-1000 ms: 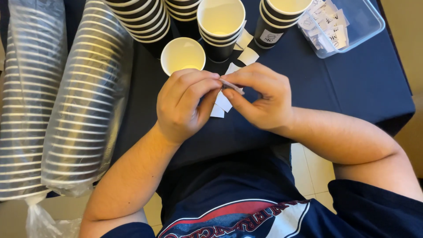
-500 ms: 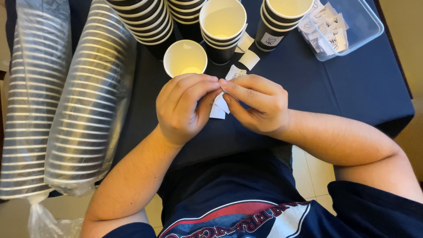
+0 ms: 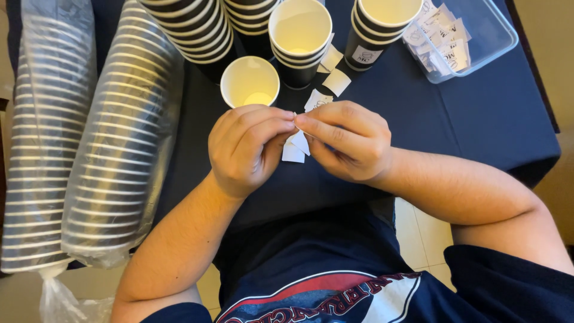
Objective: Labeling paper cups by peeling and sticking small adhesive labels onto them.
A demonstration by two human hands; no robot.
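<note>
At the centre of the frame the left hand (image 3: 248,149) and right hand (image 3: 347,140) meet fingertip to fingertip, both pinched shut on a small white sticker (image 3: 297,142) held just above the dark tablecloth (image 3: 478,113). More white slips (image 3: 326,90) lie on the cloth just beyond the hands. A single open cup (image 3: 249,82) stands right above the left hand. Stacks of dark cups (image 3: 299,36) line the top edge. Two bagged cup sleeves (image 3: 113,137) lie at the left. A clear tub (image 3: 493,33) of stickers sits upper right.
</note>
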